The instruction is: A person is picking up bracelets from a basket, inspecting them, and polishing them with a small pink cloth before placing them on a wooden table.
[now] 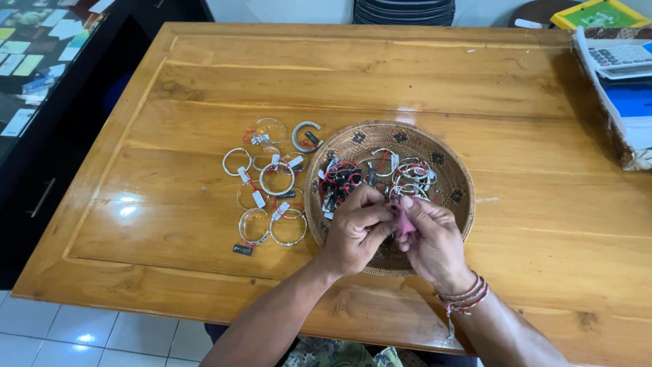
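Both of my hands meet over the near edge of a round woven basket tray point(448, 178). My right hand point(432, 239) pinches a small pink cloth point(405, 224) between thumb and fingers. My left hand point(355, 231) is closed against it, gripping something small that its fingers hide. Inside the tray lies a tangle of silver bangles with red strings and white tags point(380, 175). Several more tagged silver bangles point(268, 183) are laid out on the wooden table point(204, 88) just left of the tray.
A calculator point(621, 58) sits on a stack of papers at the table's far right edge. A dark glass counter with cards point(34, 47) stands to the left. A green and yellow tray point(598, 15) and a dark chair back point(404, 11) are beyond the far edge.
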